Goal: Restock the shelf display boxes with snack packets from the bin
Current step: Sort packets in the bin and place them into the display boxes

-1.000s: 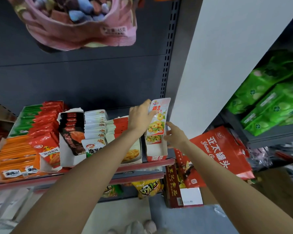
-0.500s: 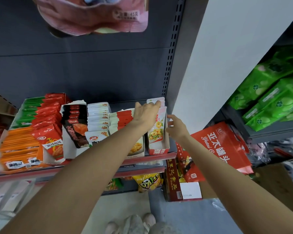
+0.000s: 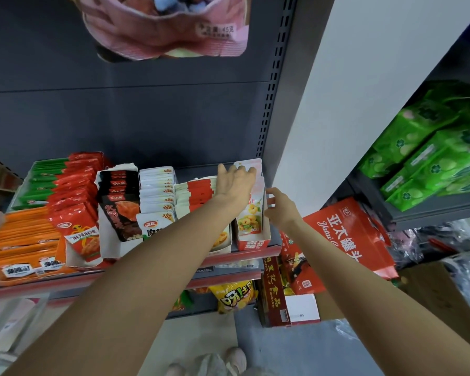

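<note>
At the right end of the shelf stands a red and white display box (image 3: 251, 242) holding pink and white snack packets (image 3: 251, 213) with yellow rings printed on them. My left hand (image 3: 235, 183) reaches over the box, its fingers lying on the tops of the rear packets. Just to the right, my right hand (image 3: 280, 206) hovers with fingers loosely curled, touching the box's right wall and holding nothing. The bin is out of view.
More display boxes (image 3: 120, 207) of orange, red, green, black and white packets fill the shelf (image 3: 228, 257) to the left. A pink bag (image 3: 166, 25) hangs overhead. Red bags (image 3: 347, 234) and cartons sit low at right, green packs (image 3: 432, 164) on a side shelf.
My left hand has pushed the packet it held down into the right box and now rests on the packet tops. My right hand has stayed beside the box.
</note>
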